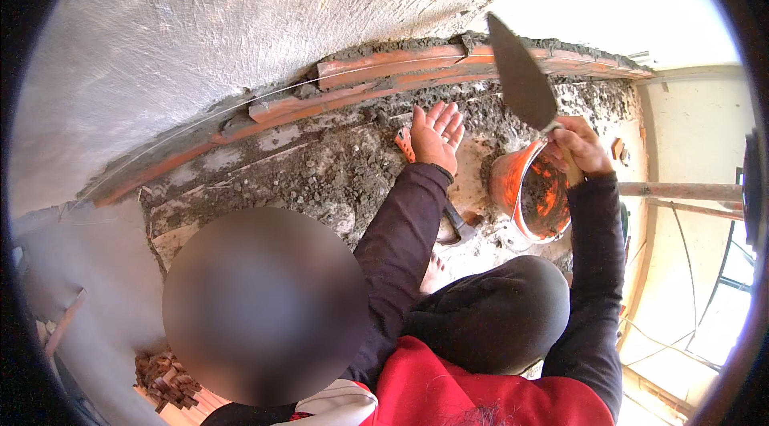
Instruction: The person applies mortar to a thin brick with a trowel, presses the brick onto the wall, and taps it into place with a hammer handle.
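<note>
My right hand (583,147) grips the handle of a pointed trowel (522,78), its dark blade raised and tilted up to the left. My left hand (438,136) is held out palm up, fingers stretched, with nothing in it. Just right of it stands an orange bucket (508,178) with grey mortar (541,195) inside, close under my right hand. An orange grip (404,144) shows beside my left hand. Below my left forearm lies a dark metal tool head (458,226); whether the two belong together is hidden by the arm.
A low course of red bricks (376,68) with mortar runs along the rough plastered wall (240,18), a string (224,108) stretched along it. Loose mortar and rubble (320,170) cover the ground. Poles (681,191) cross at right; stacked bricks (168,380) lie lower left.
</note>
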Demonstrator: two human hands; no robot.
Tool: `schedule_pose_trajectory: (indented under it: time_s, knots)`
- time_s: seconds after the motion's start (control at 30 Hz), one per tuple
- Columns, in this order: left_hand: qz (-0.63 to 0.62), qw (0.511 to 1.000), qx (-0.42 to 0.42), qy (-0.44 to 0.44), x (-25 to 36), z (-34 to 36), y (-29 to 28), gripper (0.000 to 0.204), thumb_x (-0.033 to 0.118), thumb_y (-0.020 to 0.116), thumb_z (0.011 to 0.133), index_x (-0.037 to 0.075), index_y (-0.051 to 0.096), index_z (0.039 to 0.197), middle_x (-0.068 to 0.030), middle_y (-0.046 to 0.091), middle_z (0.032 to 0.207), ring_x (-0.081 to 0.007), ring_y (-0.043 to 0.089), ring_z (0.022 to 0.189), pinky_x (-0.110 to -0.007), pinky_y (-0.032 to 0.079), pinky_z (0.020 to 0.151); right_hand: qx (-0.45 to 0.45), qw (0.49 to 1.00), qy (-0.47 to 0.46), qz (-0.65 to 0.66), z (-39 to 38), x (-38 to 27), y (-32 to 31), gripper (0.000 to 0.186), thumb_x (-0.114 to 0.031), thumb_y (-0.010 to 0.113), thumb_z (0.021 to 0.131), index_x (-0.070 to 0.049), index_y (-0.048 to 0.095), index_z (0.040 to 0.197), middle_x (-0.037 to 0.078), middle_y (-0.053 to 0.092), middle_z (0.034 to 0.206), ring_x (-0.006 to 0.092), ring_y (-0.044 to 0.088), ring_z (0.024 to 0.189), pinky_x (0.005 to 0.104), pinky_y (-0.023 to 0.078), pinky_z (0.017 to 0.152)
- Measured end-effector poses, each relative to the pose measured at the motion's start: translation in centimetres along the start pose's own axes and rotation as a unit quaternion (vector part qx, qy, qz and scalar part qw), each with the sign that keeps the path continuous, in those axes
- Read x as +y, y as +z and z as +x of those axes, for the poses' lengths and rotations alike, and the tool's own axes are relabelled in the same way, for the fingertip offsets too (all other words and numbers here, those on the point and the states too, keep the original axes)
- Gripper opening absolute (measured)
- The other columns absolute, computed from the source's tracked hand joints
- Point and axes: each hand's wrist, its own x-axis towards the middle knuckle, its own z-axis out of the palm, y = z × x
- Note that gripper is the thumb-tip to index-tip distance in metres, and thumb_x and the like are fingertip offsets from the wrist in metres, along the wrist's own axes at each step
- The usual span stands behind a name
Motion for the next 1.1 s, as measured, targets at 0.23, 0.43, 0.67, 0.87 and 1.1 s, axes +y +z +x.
schedule_pose_trajectory:
  time_s: [0.23,0.43,0.67,0.87,1.1]
  knots:
    - [0.026,1.0,0.005,-0.004,-0.7,-0.4,-0.3,0.068,0.055,0.033,0.099,0.003,0.036,0.143,-0.0123,0.042,0.145,-0.0275,0.039,0.133,-0.042,0.028,0.112,0.075,0.843,-0.145,-0.512,-3.2,-3.0,-1.2,0.022,-0.019,0.067,0.085,-0.004,0.057,0.096,0.011,0.057,0.069,0.0249,0.061,0.063,0.0418,0.046,0.06]
    - [0.04,0.999,0.01,-0.015,-2.1,-0.7,-0.2,0.067,0.055,0.035,0.099,0.004,0.035,0.143,-0.011,0.042,0.146,-0.0267,0.038,0.134,-0.041,0.027,0.113,0.121,0.702,-0.168,-0.682,-1.2,-5.0,0.3,0.025,-0.03,0.065,0.087,-0.009,0.057,0.097,0.012,0.063,0.074,0.0362,0.062,0.07,0.045,0.047,0.061]
    - [0.04,0.999,0.013,-0.028,-2.8,-1.4,0.2,0.068,0.055,0.036,0.098,0.005,0.034,0.144,-0.0109,0.042,0.145,-0.0268,0.038,0.134,-0.041,0.028,0.112,0.161,0.609,-0.217,-0.745,1.3,-4.7,-0.5,0.028,-0.04,0.06,0.089,-0.012,0.06,0.092,0.007,0.064,0.082,0.0303,0.065,0.074,0.0438,0.049,0.063]
    - [0.058,0.998,0.005,-0.023,-2.8,-1.7,0.2,0.068,0.054,0.034,0.099,0.004,0.033,0.144,-0.0111,0.042,0.145,-0.0267,0.039,0.132,-0.04,0.029,0.111,0.206,0.638,-0.188,-0.718,1.1,-5.0,-1.1,0.029,-0.044,0.062,0.087,-0.015,0.062,0.091,0.006,0.066,0.08,0.0311,0.065,0.076,0.0444,0.049,0.064]
    - [0.053,0.998,0.008,-0.032,-3.4,-1.6,0.4,0.067,0.054,0.035,0.099,0.004,0.035,0.143,-0.011,0.044,0.144,-0.0268,0.04,0.132,-0.041,0.029,0.111,0.176,0.645,-0.161,-0.726,2.5,-4.9,-1.3,0.031,-0.043,0.061,0.088,-0.012,0.065,0.095,0.011,0.066,0.079,0.0342,0.065,0.077,0.0466,0.049,0.066]
